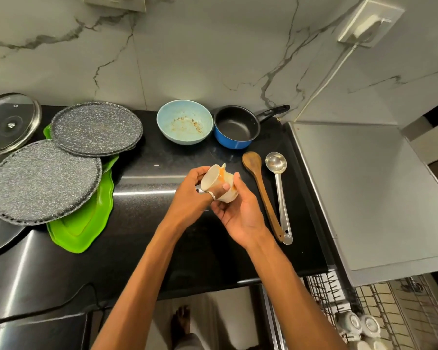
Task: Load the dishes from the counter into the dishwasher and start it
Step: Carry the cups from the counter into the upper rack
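The cup [216, 183] is cream with orange streaks; the bowl [185, 125] is pale blue with brown smears. The saucepan [234, 130] is blue outside, black inside. The rear plate [96, 128] and front plate [44, 181] are dark grey with white speckles, the tray [84, 226] bright green, the counter [149, 236] black, and the wall [200, 59] white with grey veining.

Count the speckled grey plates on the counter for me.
2. The back speckled plate sits beside the glass lid; the front speckled plate lies over the green tray. Another may be stacked under the back one.

Veined marble wall [213, 59] backs a glossy black counter [149, 223]; floor [228, 314] perhaps tiled.
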`<state>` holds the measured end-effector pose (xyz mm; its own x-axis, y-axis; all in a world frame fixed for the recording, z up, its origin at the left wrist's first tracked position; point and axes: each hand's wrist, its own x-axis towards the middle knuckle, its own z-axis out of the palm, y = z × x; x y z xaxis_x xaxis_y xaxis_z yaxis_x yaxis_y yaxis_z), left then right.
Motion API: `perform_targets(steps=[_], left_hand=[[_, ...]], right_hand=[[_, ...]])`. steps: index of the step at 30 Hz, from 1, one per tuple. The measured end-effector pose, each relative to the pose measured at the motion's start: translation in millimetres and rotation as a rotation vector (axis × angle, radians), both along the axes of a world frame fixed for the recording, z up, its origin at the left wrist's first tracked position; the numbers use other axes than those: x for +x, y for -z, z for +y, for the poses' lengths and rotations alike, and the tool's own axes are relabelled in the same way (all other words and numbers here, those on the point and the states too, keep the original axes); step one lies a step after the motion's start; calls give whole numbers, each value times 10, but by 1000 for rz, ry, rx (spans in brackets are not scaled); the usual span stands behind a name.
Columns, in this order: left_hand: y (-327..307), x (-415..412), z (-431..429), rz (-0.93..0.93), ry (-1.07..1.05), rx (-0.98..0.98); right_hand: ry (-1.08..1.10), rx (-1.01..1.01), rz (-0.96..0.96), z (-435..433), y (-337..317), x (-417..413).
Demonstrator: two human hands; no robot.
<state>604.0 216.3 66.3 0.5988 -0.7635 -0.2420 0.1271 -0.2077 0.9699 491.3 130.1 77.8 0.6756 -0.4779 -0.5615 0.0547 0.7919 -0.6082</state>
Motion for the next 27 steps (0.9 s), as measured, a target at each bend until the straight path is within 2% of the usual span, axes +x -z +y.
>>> perform_targets(steps=[4,7,9,15,19,24,27], left_hand=[[-24,-332,-160,-139,38,71],[5,-698,-299,-352,-6,41],[48,-986,-438,-519,63,4],[182,-2086,-991,-915,577,-154],[376,-2862,-1445,-1122,954,-215],[732,-3662,-1885,-1525,1323,-249],[972,-3922,-2135,-1646,1427,-268]], right_hand=[[151,-21,12,-104,38,-400],[317,-35,56,-225,84,-863],[448,-40,81,-304,118,-1246],[818,-50,95,-292,187,-2557],[975,-42,114,-151,258,-3299],[1066,1,221,3,600,-4053],[1074,42,295,46,871,-4441]])
